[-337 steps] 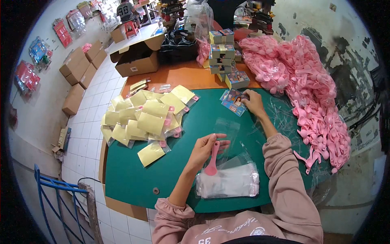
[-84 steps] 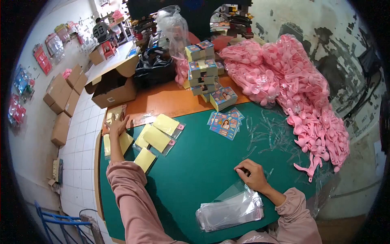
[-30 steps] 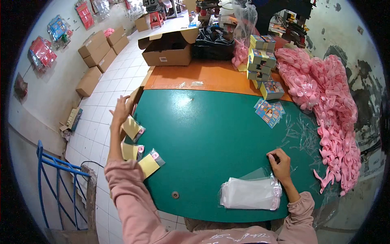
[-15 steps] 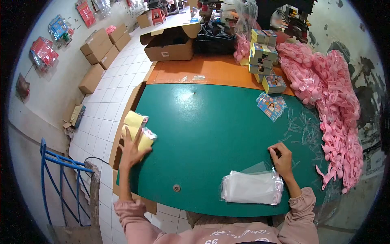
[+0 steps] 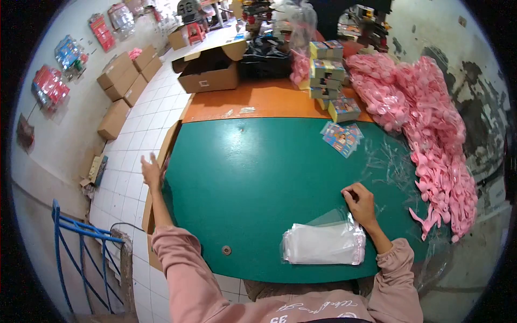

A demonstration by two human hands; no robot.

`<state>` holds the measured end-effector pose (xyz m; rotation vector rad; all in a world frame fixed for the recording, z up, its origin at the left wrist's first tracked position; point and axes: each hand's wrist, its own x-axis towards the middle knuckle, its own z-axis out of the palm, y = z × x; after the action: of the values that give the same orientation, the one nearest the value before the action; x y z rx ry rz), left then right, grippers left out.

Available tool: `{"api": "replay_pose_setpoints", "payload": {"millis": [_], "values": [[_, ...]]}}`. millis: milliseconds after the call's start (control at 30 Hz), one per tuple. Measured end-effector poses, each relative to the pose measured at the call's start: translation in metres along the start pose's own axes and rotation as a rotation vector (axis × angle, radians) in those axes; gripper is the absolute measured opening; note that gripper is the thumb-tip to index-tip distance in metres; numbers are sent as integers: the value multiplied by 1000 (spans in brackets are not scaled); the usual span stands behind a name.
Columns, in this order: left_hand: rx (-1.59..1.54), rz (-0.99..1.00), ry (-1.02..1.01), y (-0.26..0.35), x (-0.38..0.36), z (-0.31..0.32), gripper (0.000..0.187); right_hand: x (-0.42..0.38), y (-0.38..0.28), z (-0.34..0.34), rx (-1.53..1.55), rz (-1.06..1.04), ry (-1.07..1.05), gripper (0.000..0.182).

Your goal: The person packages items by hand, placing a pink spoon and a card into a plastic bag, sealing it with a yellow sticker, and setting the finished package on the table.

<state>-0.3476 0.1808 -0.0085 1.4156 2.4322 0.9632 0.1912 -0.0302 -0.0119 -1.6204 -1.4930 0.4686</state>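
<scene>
Past the table's left edge, my left hand [image 5: 152,171] is raised over the side of a cardboard box [image 5: 149,212], its fingers apart and nothing seen in them. A small pinkish bit [image 5: 166,161] shows beside it at the edge. My right hand [image 5: 360,203] rests on the green table [image 5: 237,183] with its fingers curled; whatever they may hold is hidden. Just below that hand lies a stack of clear plastic bags [image 5: 323,243], the top one askew and reaching up toward the wrist.
Pink plastic spoons [image 5: 431,134] are heaped along the right side. Scraps of clear plastic [image 5: 389,161] lie beside them. Printed cards [image 5: 342,139] are fanned out near stacked card bundles [image 5: 328,75]. An open carton [image 5: 210,75] stands at the back, and a metal washer [image 5: 226,250] lies near the front.
My left hand has moved left off the table, and the yellow-backed packets under it are gone from the tabletop. My right hand stays curled by the bags. The view has shifted slightly.
</scene>
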Motion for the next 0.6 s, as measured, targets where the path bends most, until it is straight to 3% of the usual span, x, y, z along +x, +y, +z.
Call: {"api": "replay_pose_setpoints", "payload": {"millis": [33,67,133,200,267,333,367,433,467,533,567,600], "values": [[-11,-70,212,21,-12,-3,41,0,0,0,-11,21,16,7],[-16,-53,183,37,-26,-1,41,1,-1,-1,-14,8,-14,9],[-45,536,53,64,-63,1,42,2,6,-18,-34,32,-20,10],[42,791,-83,113,-134,-2,36,14,15,-43,696,449,-311,15],[-78,953,-328,152,-201,-1,36,22,20,-83,881,376,-281,19],[-202,1035,-613,180,-260,4,33,30,47,-112,1020,327,-10,18],[-199,1051,-701,188,-288,10,34,28,53,-125,1015,335,-8,18],[-205,1075,-782,207,-327,23,34,27,58,-147,-507,-61,270,16],[-38,1021,-832,216,-342,30,36,23,45,-156,-514,-59,274,16],[120,968,-883,222,-357,44,37,5,13,-174,-109,307,138,14],[43,969,-879,220,-362,52,38,-10,18,-179,-114,314,141,14],[-32,969,-872,220,-364,60,39,-27,27,-185,-336,205,76,14]]}}
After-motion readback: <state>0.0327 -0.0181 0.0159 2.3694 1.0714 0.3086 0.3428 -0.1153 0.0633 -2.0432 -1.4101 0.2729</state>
